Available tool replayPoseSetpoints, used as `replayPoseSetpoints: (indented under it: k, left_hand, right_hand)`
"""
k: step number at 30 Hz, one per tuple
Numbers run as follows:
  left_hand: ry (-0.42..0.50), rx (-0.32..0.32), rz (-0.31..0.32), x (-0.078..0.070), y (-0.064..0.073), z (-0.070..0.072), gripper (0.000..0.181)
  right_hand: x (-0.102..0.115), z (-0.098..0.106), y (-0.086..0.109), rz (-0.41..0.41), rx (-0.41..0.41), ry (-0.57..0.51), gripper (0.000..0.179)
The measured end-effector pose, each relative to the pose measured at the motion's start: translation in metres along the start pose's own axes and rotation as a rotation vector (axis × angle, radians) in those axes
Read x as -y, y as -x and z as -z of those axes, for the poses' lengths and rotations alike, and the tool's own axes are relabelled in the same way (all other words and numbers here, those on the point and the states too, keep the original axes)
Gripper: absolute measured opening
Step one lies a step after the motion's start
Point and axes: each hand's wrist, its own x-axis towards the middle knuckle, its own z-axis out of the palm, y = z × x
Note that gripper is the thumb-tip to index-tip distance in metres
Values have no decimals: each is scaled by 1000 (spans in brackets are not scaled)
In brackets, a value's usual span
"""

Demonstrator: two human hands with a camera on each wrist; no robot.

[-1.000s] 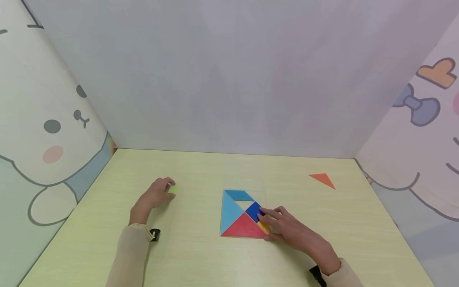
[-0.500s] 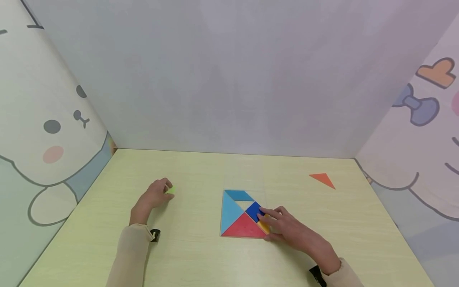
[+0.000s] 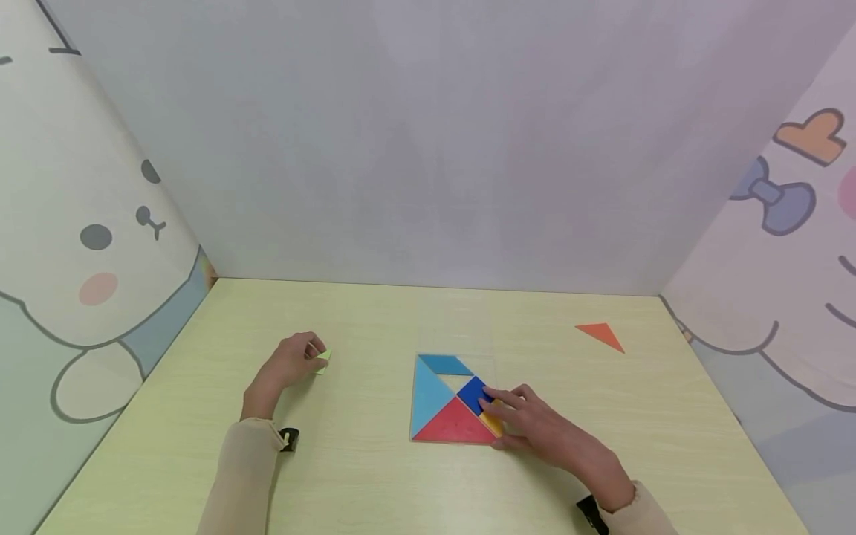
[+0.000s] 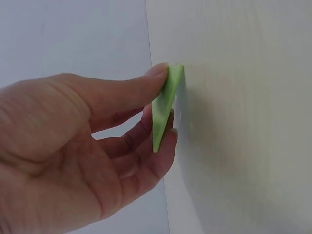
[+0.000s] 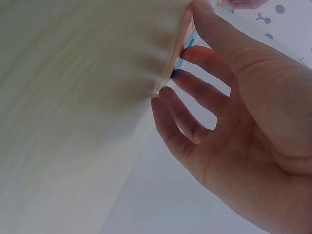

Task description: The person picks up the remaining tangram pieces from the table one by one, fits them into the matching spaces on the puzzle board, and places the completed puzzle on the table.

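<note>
My left hand [image 3: 289, 359] pinches a light green tangram piece [image 4: 165, 105] between thumb and fingertips, tilted and raised at the table's left side. In the left wrist view the thumb [image 4: 141, 87] presses one face, with fingers behind it. A square tangram tray [image 3: 455, 382] lies mid-table. In it sit a light blue triangle [image 3: 429, 397], a blue parallelogram [image 3: 444, 364], a red triangle [image 3: 453, 423], a dark blue square [image 3: 472, 394] and a partly covered yellow piece [image 3: 492, 423]. My right hand [image 3: 545, 427] rests on the tray's right side, fingertips touching pieces and thumb at the near corner.
An orange-red triangle [image 3: 604, 335] lies alone on the table [image 3: 361, 475] at the far right. A plain pale wall [image 3: 428, 148] rises behind the table, and cartoon-printed panels [image 3: 87, 193] flank both sides.
The green piece has turned in my left fingers and now shows tilted past the fingertips. The left hand hardly shifts; the right hand and the tray stay in place.
</note>
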Motion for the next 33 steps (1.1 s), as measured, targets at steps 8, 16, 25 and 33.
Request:
replayPoseSetpoints:
  k: [8,16,25,33]
  left_hand:
    - [1,-22,-33,-1,-2,-1,12]
    - [-14,-54,-96,-1,-4,-2,19]
    - [-7,-84,-109,-6,-6,-4,15]
    - [45,-62,-134,-12,-11,-8,14]
  right_hand:
    - [-1,0,0,-3,0,1,55]
    - [-1,-1,0,-11,7,4,55]
    - [0,1,-1,-16,14,0,56]
    - [0,0,-1,-17,10,8,55]
